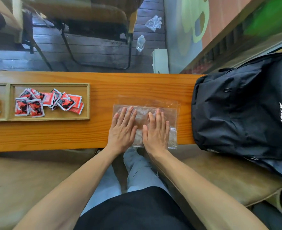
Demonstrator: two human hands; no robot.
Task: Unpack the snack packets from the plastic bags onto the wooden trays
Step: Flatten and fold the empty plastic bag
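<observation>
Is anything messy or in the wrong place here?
Yes. A clear plastic bottle and a crumpled plastic bag lie on the floor beyond the table. The red snack packets sit jumbled in the wooden tray, overlapping at odd angles.

The person wears a black top (pixel 133 211), which fills the near middle of the view, and light grey-blue trousers (pixel 137 170) with creases along the leg. Both forearms are bare, with no sleeves reaching them. The left hand (pixel 122 128) and right hand (pixel 156 130) are bare, with short nails.
</observation>
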